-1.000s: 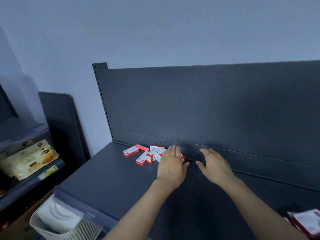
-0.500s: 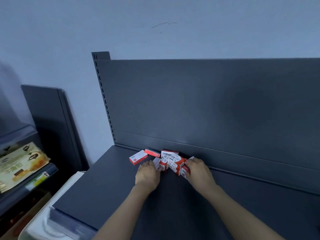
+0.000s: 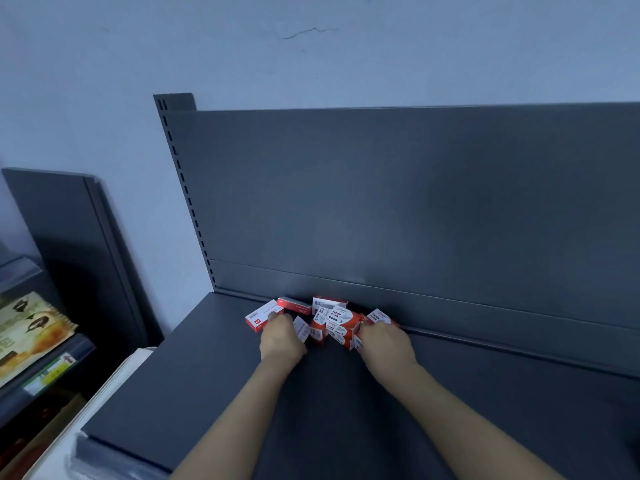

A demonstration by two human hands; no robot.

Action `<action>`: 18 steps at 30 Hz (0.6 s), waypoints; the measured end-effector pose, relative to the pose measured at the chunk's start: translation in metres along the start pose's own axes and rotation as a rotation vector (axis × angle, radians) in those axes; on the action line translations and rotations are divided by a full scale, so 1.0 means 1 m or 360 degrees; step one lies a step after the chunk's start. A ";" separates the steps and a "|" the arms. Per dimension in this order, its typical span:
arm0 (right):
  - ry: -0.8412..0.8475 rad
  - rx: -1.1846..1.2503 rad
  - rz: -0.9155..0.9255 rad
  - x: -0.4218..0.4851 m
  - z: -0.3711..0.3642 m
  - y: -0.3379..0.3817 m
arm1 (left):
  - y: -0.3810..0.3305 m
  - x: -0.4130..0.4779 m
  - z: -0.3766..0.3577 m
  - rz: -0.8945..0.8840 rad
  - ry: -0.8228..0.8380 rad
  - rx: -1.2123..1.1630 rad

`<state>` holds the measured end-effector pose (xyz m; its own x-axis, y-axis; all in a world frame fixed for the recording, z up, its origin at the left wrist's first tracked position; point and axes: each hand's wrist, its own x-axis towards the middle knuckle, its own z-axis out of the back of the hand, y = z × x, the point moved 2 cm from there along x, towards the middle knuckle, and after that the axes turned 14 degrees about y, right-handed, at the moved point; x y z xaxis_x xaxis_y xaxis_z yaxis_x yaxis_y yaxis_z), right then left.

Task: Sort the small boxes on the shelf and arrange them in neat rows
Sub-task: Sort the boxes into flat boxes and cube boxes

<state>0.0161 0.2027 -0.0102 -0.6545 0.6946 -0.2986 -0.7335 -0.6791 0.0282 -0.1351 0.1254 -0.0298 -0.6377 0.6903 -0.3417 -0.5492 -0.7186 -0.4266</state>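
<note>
Red-white boxes point(image 3: 337, 322) labelled "PAPER CLIPS"

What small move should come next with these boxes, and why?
Probably pull one tilted box from the pile and lay it flat beside the flat box on the left. The pile lies jumbled at mixed angles against the back panel, left hand and right hand flanking it.
</note>
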 end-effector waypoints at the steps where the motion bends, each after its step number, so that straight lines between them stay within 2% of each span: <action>1: 0.0007 0.0006 -0.0002 -0.001 0.000 0.000 | 0.002 -0.001 0.001 0.0027 0.0028 0.0012; 6: 0.0063 0.0106 0.0008 -0.012 0.000 -0.006 | 0.008 -0.015 0.005 0.0031 -0.0002 -0.0040; 10: -0.0031 0.0260 -0.0007 -0.033 0.004 -0.018 | -0.008 -0.048 0.022 -0.0079 -0.0290 -0.0001; 14: -0.0148 0.0310 -0.0001 -0.068 0.020 -0.039 | -0.050 -0.085 0.039 -0.0290 -0.0538 0.0035; 18: -0.0217 0.0399 -0.0004 -0.115 0.035 -0.077 | -0.111 -0.121 0.023 -0.0508 -0.0515 0.0037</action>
<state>0.1412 0.1835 0.0552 -0.6588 0.7332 -0.1683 -0.7464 -0.6092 0.2677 -0.0093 0.1196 0.0784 -0.5683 0.8185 0.0845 -0.7555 -0.4784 -0.4477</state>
